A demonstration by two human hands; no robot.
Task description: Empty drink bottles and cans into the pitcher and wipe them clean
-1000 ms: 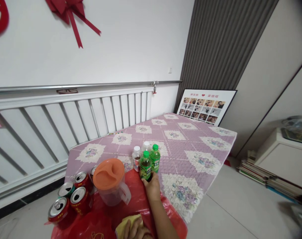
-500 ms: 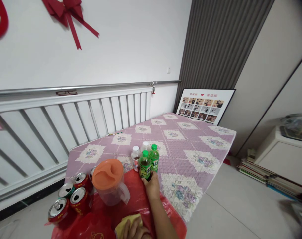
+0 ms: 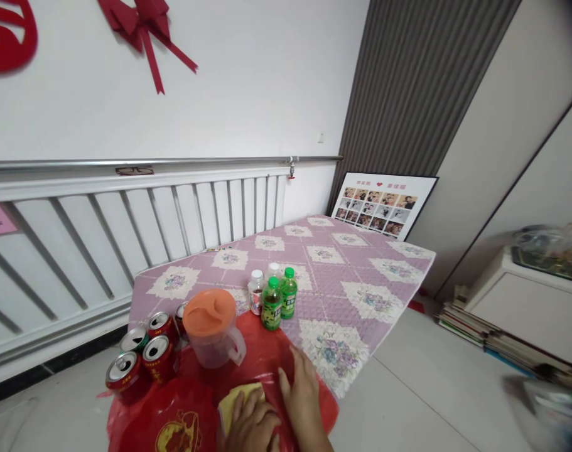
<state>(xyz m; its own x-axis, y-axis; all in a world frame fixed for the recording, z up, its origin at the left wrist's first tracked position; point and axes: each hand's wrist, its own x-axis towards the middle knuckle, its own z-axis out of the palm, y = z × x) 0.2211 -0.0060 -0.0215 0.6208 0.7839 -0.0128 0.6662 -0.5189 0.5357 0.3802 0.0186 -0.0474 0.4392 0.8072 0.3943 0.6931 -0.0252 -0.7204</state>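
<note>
Covering much of a yellow cloth (image 3: 229, 405) with the left hand (image 3: 255, 419), with fingers close together and laid across it; cannot tell whether pinching any of it. Holding the right hand (image 3: 303, 394) just beside, with fingers loosely parted, over the near end of the floral-covered tabletop (image 3: 323, 295); cannot tell whether touching the red plastic sheet (image 3: 257, 358) spread there, also under the cloth. Beyond the right hand, apart from the fingertips, a tight cluster of upright bottles: two green bottles (image 3: 271, 309) with green caps, and two white-capped bottles (image 3: 256, 294) to the left and behind. Left of these, upright on the sheet, a clear pitcher (image 3: 210, 314) with an orange lid. Beside it, farther left, a group of drink cans (image 3: 159, 361), mostly red. Left of the cloth, a glossy red item (image 3: 172, 402) printed in gold.
</note>
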